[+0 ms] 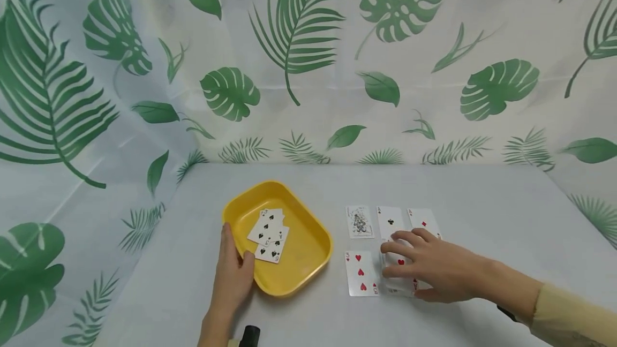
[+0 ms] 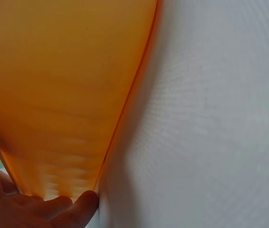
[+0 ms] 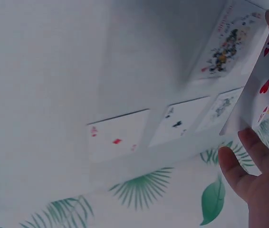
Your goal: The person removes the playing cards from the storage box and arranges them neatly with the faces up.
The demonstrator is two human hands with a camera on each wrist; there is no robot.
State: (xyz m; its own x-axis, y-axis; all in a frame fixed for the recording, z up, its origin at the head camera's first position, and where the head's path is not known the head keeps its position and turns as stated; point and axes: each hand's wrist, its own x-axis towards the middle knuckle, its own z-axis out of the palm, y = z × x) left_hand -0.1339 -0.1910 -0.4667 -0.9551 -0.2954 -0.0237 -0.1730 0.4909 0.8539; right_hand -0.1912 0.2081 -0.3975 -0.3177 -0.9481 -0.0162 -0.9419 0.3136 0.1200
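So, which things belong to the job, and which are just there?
Seemingly the job:
ace of hearts, in right fingers
yellow tray, in left fingers
tray cards
cards laid out

Probably just there:
leaf-print backdrop
pale table

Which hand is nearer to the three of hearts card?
Right. The right hand is just right of the three of hearts; the left hand is farther left, gripping the yellow tray.

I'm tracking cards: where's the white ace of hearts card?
In the head view, the ace of hearts is right of centre, held in the right hand, right of the white three of hearts card.
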